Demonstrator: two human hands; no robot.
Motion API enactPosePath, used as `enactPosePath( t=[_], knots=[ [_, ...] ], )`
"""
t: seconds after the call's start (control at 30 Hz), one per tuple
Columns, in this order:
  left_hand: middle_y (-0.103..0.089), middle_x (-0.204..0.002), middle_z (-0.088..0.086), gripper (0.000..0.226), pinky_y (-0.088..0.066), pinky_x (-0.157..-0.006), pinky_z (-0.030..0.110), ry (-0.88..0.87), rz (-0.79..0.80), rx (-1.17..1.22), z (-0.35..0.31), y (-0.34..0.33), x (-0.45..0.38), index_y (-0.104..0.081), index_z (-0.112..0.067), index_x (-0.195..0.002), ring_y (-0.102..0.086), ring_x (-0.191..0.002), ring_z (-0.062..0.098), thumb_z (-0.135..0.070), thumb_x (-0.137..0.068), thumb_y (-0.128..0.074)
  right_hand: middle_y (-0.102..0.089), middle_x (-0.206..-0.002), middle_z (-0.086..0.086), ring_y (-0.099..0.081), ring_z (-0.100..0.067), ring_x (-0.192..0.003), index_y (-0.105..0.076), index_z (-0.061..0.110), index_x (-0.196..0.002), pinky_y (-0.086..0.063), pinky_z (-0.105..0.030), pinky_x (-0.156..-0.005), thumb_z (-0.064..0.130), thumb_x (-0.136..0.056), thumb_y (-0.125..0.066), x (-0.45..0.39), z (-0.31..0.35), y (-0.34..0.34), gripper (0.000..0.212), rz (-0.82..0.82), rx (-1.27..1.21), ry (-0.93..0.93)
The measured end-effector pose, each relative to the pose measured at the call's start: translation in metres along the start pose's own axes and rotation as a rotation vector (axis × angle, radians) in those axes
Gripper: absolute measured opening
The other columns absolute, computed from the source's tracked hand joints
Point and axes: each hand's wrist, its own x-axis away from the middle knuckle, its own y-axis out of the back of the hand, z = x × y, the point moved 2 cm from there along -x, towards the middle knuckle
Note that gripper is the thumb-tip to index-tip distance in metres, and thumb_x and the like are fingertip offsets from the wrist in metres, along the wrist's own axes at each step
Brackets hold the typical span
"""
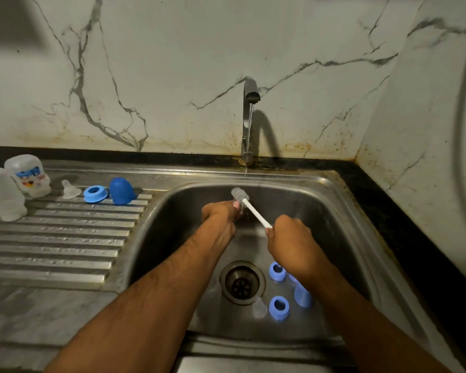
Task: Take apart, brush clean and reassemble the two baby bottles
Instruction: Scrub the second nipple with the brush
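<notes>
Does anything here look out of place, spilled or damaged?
Nothing looks broken or spilled. Two bottles stand upside down on the drainboard. One dark blue cap lies tipped on its side beside a ring. The wall behind the tap has rusty brown stains.

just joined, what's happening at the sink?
A person is washing baby bottle parts under a thin stream from the tap. The right hand grips a white brush; the left hand holds something small against the bristles, too hidden to name. On the draining board stand two clear bottles, a clear teat, a blue ring and a blue cap. More blue pieces and a clear one lie in the basin beside the drain.
</notes>
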Motion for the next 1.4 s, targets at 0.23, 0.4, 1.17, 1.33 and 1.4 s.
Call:
enactPosePath(
  t=[0.23, 0.4, 1.17, 1.33, 1.4],
  knots=[
    [-0.056, -0.094, 0.013, 0.019, -0.051, -0.098, 0.037, 0.095, -0.068, 0.341, -0.017, 0.016, 0.002, -0.060, 0.000, -0.098, -0.057, -0.095, 0.021, 0.007, -0.101, -0.042, -0.044, -0.063, 0.004, -0.041, -0.007, -0.052, -0.040, 0.022, -0.065, -0.024, -0.019, -0.043, 0.033, -0.104, -0.053, 0.012, 0.001, -0.001, 0.043, 0.088, 0.005, 0.080],
    [-0.061, -0.086, 0.014, 0.015, -0.055, -0.093, 0.040, 0.102, -0.093, 0.422, -0.018, 0.013, 0.008, -0.060, -0.001, -0.085, -0.063, -0.079, 0.023, 0.004, -0.098, -0.052, -0.046, -0.066, 0.002, -0.044, -0.010, -0.056, -0.044, 0.018, -0.069, -0.033, -0.019, -0.048, 0.034, -0.105, -0.051, 0.017, 0.004, 0.003, 0.040, 0.110, -0.079, 0.054],
    [-0.076, -0.092, 0.014, 0.025, -0.060, -0.073, 0.025, -0.417, -0.258, 0.164, -0.012, 0.007, 0.015, -0.076, -0.003, -0.100, -0.070, -0.077, 0.017, 0.007, -0.078, -0.073, -0.056, -0.061, -0.009, -0.041, -0.009, -0.033, -0.059, 0.007, -0.101, -0.032, -0.020, -0.036, 0.024, -0.105, -0.049, 0.018, 0.001, -0.006, 0.020, 0.368, -0.760, -0.185],
    [-0.074, -0.083, 0.014, 0.025, -0.054, -0.056, 0.013, -0.417, -0.205, 0.105, -0.006, -0.002, 0.024, -0.074, 0.004, -0.100, -0.068, -0.054, 0.008, 0.014, -0.078, -0.069, -0.052, -0.058, -0.009, -0.040, -0.009, -0.033, -0.059, 0.004, -0.097, -0.031, -0.019, -0.036, 0.021, -0.105, -0.049, 0.008, -0.001, 0.000, 0.022, 0.346, -0.790, -0.227],
    [-0.073, -0.083, 0.015, 0.024, -0.052, -0.052, 0.011, -0.401, -0.217, 0.174, -0.008, 0.001, 0.024, -0.072, 0.006, -0.103, -0.067, -0.051, 0.008, 0.013, -0.080, -0.067, -0.053, -0.056, -0.009, -0.040, -0.010, -0.033, -0.059, 0.005, -0.091, -0.031, -0.019, -0.036, 0.022, -0.105, -0.049, 0.010, -0.003, 0.000, 0.024, 0.358, -0.792, -0.208]
  ],
)
